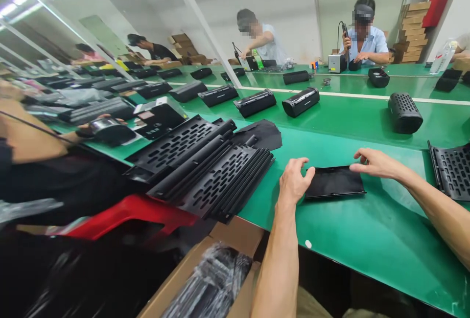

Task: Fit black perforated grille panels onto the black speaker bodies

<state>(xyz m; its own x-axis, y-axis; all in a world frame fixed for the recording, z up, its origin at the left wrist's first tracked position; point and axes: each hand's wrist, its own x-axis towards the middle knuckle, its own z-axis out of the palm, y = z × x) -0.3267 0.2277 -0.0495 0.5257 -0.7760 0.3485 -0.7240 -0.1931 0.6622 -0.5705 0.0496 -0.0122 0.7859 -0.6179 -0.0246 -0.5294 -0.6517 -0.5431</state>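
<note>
A flat black sheet point(336, 181) lies on the green table point(367, 230) in front of me. My left hand point(293, 181) rests on its left edge, fingers curled over the sheet's corner. My right hand point(374, 161) touches its upper right corner with fingers stretched out flat. Neither hand lifts the sheet off the table.
Stacked black perforated grilles point(205, 171) lie to my left, another grille point(453, 171) at the right edge. Black speakers point(404, 112) point(300, 101) stand along the belt. A cardboard box point(220, 279) of black parts sits below. A co-worker's arm point(44, 137) is at left; people work across the table.
</note>
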